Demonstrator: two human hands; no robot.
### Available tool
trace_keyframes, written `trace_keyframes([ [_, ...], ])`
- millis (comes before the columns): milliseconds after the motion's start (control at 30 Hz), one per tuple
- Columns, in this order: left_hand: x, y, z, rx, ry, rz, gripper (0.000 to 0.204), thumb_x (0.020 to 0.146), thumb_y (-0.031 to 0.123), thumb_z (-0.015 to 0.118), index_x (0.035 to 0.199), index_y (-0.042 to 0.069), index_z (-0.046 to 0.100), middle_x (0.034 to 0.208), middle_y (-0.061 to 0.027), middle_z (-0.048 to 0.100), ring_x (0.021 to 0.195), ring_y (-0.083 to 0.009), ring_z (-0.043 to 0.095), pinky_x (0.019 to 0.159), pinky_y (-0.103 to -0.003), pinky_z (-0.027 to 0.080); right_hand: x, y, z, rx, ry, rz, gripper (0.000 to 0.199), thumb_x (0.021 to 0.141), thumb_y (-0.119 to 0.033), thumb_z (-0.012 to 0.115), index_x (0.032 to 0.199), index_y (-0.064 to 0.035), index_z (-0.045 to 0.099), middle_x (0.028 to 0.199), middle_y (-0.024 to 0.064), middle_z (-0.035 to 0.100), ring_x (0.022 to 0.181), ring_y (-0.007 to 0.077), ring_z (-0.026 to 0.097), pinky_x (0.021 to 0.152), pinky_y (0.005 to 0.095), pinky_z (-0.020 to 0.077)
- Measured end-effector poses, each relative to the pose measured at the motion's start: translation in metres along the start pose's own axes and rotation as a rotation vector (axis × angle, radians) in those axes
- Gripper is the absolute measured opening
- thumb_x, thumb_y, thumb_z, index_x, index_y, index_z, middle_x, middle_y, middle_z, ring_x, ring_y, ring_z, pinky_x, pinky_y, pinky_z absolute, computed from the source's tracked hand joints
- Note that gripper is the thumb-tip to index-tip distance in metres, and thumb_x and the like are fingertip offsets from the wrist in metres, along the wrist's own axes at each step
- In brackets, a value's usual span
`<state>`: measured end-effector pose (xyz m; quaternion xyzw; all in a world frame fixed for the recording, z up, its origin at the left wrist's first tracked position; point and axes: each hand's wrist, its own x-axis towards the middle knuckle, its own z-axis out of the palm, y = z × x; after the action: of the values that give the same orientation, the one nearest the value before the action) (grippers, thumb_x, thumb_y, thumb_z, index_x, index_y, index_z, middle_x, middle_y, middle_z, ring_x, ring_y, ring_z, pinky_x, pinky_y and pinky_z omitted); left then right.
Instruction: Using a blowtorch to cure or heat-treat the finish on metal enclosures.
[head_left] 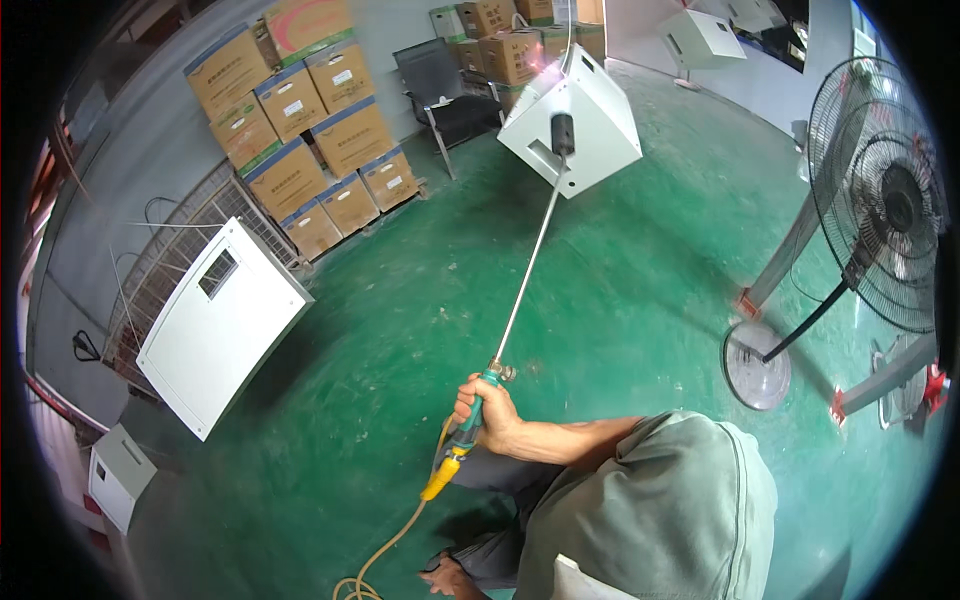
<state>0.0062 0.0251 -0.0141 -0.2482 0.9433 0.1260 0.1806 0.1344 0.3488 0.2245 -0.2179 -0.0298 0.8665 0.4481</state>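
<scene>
My right hand (pixel 487 412) is closed round the green handle of a long gas torch (pixel 528 270). The torch's thin metal tube runs up and away to a dark cylindrical burner head, which is in front of a white box-shaped metal housing (pixel 600 130). A pinkish-purple glow shows at the housing's upper left side. From the yellow fitting at the torch's rear, a pale hose (pixel 395 540) trails down to the lower edge. My left hand (pixel 452 578) is low beside my leg, partly cut off; its visible fingers look loosely extended, with nothing seen in them.
A curved white panel (pixel 220 330) hangs at left, near a wire cage (pixel 180 260). Stacked cardboard boxes (pixel 290 100) and a black chair (pixel 450 95) stand behind. A pedestal fan (pixel 900 200) is at right. Another white housing (pixel 700 40) hangs far right; a smaller white part (pixel 120 475) is lower left.
</scene>
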Motion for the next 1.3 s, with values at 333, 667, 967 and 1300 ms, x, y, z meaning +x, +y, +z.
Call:
trace_keyframes([
  [333,0.027,-0.016,0.016,0.049,0.018,0.007,0.109,0.076,0.053,0.080,0.160,0.024,0.017,0.131,-0.0281,0.044,0.108,-0.0470,0.061,0.090,-0.054,0.054,0.059,-0.033,-0.036,0.003,0.251,-0.083,0.013,0.084,-0.007,0.059,0.078,-0.0067,0.047,0.066,0.0029,0.046,0.054,0.0161,0.048,0.049,0.0336,0.0432],
  [667,0.041,-0.008,0.007,0.045,-0.016,0.011,0.095,0.082,0.055,0.072,0.156,0.023,0.022,0.134,-0.0263,0.043,0.110,-0.0453,0.060,0.092,-0.053,0.053,0.063,-0.050,-0.038,-0.120,0.315,-0.213,0.010,0.085,-0.004,0.058,0.080,-0.0043,0.049,0.066,0.0045,0.049,0.052,0.0161,0.048,0.046,0.0339,0.0425],
  [967,0.098,-0.049,0.051,0.573,0.031,0.627,0.062,0.096,0.067,0.040,0.143,0.028,0.051,0.142,-0.0192,0.049,0.123,-0.0427,0.053,0.097,-0.058,0.042,0.063,-0.043,-0.028,-0.202,0.315,-0.148,0.008,0.086,-0.004,0.058,0.082,-0.0040,0.051,0.067,0.0033,0.049,0.052,0.0147,0.048,0.045,0.0326,0.0418],
  [1300,0.093,-0.045,0.056,0.534,0.015,0.530,0.065,0.091,0.061,0.050,0.148,0.031,0.040,0.137,-0.0204,0.047,0.117,-0.0421,0.057,0.093,-0.058,0.046,0.060,-0.045,-0.026,-0.108,0.299,-0.309,0.011,0.085,-0.003,0.057,0.082,-0.0051,0.047,0.068,0.0047,0.049,0.052,0.0157,0.048,0.046,0.0331,0.0419],
])
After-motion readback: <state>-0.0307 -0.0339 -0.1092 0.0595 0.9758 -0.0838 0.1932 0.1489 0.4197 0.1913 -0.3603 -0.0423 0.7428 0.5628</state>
